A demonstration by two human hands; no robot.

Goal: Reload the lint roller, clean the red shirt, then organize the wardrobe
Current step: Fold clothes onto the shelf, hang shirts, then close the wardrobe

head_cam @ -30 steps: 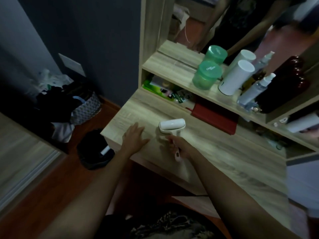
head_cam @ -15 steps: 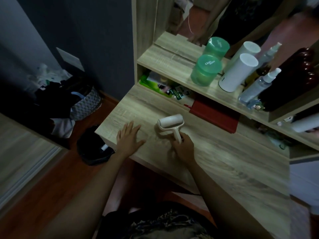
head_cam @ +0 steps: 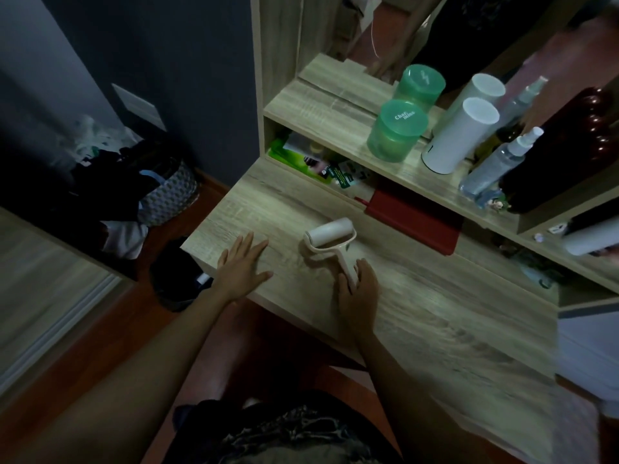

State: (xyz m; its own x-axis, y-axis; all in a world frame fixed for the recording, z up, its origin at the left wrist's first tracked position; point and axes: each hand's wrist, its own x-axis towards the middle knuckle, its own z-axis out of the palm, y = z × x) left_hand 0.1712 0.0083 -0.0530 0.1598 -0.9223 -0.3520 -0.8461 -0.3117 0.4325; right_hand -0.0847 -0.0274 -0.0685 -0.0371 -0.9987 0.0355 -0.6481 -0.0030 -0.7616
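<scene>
Filling the dim room's corner, a wood-grain desk (head_cam: 435,316) sits under a shelf (head_cam: 335,128) of green jars (head_cam: 397,130); left hand (head_cam: 243,267) lies flat, fingers spread, right hand (head_cam: 356,289) wraps the handle of the lint roller (head_cam: 330,237) resting on the desk

On the shelf (head_cam: 335,118) at upper right stand a green jar (head_cam: 397,130), a white cylinder (head_cam: 460,135) and a spray bottle (head_cam: 495,164) (all mirrored behind). A laundry basket (head_cam: 167,195) sits at left, beyond the worktop (head_cam: 435,313).
</scene>
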